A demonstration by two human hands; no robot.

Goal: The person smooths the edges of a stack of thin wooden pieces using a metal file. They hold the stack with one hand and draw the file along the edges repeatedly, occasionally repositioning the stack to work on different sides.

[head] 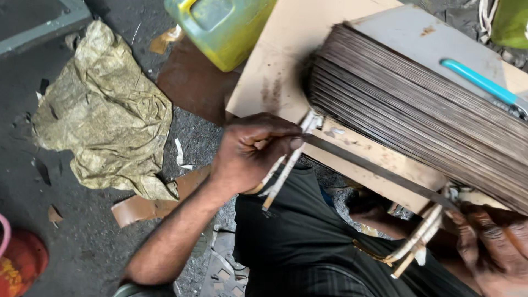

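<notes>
Both hands are clamped on the long thin dark metal blade [379, 170]: left hand [256, 148] on one paper-wrapped end, right hand [489, 242] on the other. It lies across the front edge of the slanted stack of thin brown sheets [418, 115] on the pale cardboard board [275, 71]. Risk: the blade skids off the slope toward the lap, or the wrap slips.

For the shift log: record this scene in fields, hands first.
left hand: grips one paper-wrapped end of a thin metal strip
right hand: grips the strip's other wrapped end
strip: lies slantwise along the lower edge of the stack of thin sheets
stack: rests on a tan board
on stack: blue-handled tool
nearby: yellow-green jug, crumpled sack
</notes>
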